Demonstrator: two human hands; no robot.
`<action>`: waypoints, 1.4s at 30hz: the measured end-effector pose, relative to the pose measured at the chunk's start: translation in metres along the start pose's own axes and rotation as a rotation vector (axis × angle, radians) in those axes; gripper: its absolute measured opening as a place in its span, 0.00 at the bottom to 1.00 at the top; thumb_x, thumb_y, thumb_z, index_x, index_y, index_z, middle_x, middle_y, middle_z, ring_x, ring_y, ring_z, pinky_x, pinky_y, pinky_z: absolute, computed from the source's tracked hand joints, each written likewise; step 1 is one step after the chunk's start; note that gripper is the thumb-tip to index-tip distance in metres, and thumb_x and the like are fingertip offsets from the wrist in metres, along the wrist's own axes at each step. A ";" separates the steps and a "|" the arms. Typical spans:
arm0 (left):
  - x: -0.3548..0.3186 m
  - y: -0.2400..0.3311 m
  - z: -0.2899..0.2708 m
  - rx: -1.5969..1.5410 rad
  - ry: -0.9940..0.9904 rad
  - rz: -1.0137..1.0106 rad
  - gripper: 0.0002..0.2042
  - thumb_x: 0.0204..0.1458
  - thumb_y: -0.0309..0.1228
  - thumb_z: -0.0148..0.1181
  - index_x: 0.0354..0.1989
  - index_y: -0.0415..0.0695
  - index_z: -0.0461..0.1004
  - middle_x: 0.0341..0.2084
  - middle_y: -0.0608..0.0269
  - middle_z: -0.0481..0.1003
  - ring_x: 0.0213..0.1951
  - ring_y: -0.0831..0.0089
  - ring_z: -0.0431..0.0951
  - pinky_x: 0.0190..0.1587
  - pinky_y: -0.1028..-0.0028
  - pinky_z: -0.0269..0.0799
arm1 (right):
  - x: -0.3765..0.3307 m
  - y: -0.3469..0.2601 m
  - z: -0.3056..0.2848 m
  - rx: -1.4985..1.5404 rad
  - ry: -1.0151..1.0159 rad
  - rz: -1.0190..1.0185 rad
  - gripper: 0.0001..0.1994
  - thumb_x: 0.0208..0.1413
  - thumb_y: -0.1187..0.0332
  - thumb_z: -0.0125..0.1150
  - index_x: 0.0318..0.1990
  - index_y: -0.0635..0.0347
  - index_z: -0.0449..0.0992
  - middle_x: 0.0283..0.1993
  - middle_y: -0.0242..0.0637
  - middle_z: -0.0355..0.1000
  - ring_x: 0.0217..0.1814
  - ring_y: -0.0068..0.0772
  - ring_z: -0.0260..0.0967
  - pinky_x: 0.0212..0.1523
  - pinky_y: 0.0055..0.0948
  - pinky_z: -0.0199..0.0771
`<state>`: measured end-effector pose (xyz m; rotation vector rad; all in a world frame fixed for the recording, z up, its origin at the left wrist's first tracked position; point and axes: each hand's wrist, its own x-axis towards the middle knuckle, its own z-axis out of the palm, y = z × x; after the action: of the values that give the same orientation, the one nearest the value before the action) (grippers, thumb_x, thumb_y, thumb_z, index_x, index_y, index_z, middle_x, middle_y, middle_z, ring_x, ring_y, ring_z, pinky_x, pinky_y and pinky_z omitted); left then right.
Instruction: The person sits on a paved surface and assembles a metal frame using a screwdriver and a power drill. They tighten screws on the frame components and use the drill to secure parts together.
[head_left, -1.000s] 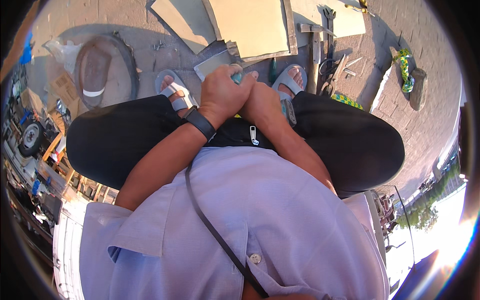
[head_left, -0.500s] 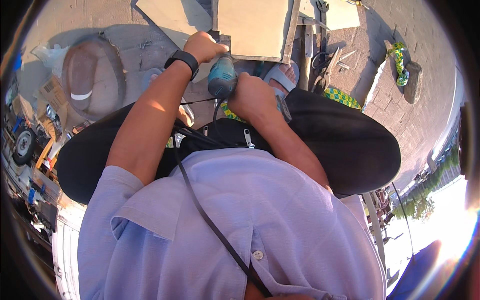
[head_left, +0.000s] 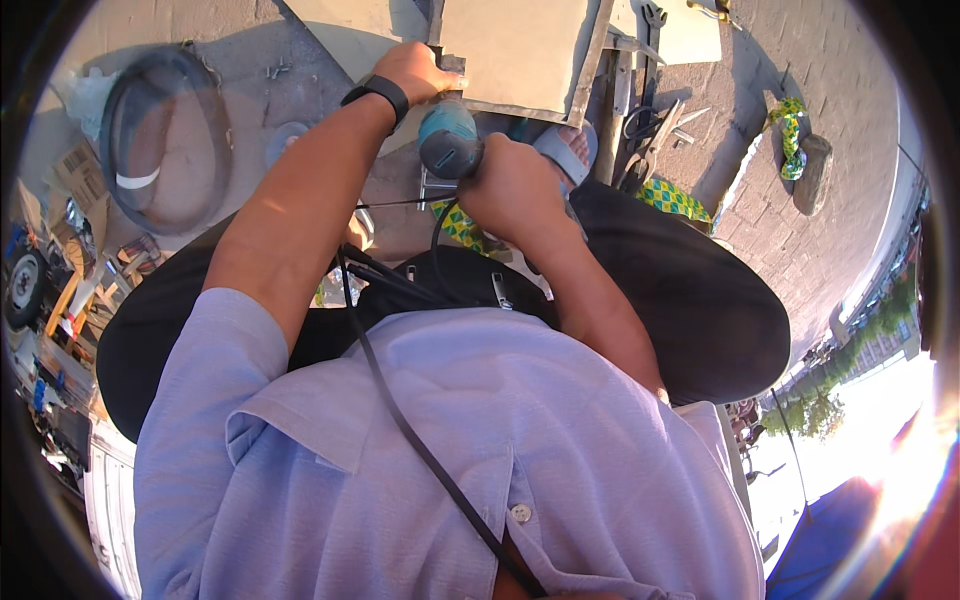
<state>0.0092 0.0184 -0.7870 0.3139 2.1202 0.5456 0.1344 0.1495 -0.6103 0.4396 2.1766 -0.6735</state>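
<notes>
A teal and black cordless drill (head_left: 447, 140) is gripped by my right hand (head_left: 512, 190), its fingers wrapped around the handle. The drill's front end points away from me, toward the near left corner of a beige panel (head_left: 515, 50) edged with a dark metal frame (head_left: 590, 65). My left hand (head_left: 412, 72), with a black band on the wrist, is closed at that corner. Its fingers press on a small dark metal piece (head_left: 452, 70) against the frame. The drill's bit is hidden behind its body.
To the right of the panel lie a hammer (head_left: 620, 85), a wrench (head_left: 655, 18) and snips (head_left: 655, 145). A stone (head_left: 815, 175) sits beside yellow-green patterned cloth (head_left: 792, 140). A black tyre-like ring (head_left: 215, 130) lies on the left. My sandalled foot (head_left: 568, 150) is near the drill.
My left hand has shifted slightly up and right at the panel's corner. The drill, held in my right hand, has also moved slightly away from me with its back end tipped more upright.
</notes>
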 end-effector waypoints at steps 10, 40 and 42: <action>0.002 -0.006 0.006 0.007 0.112 0.086 0.28 0.44 0.55 0.74 0.25 0.35 0.82 0.24 0.43 0.80 0.31 0.49 0.82 0.37 0.58 0.76 | -0.015 -0.019 -0.024 -0.126 -0.034 -0.029 0.12 0.48 0.70 0.64 0.38 0.69 0.76 0.36 0.58 0.79 0.42 0.59 0.79 0.44 0.51 0.78; -0.017 0.025 0.017 -1.304 -0.305 -0.206 0.09 0.61 0.40 0.67 0.41 0.50 0.78 0.32 0.73 0.79 0.33 0.79 0.79 0.31 0.76 0.71 | -0.097 0.041 -0.082 0.751 0.575 -0.028 0.11 0.54 0.74 0.70 0.43 0.64 0.77 0.25 0.29 0.71 0.20 0.20 0.65 0.22 0.24 0.64; -0.027 0.029 0.013 -1.458 -0.283 -0.172 0.07 0.62 0.37 0.66 0.41 0.49 0.78 0.32 0.71 0.79 0.34 0.78 0.79 0.33 0.74 0.74 | -0.103 0.038 -0.082 0.763 0.605 -0.044 0.11 0.53 0.74 0.70 0.43 0.64 0.77 0.26 0.29 0.72 0.20 0.21 0.65 0.22 0.25 0.64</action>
<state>0.0358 0.0363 -0.7600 -0.5775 1.0332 1.6120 0.1692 0.2200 -0.4977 1.1040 2.4060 -1.5648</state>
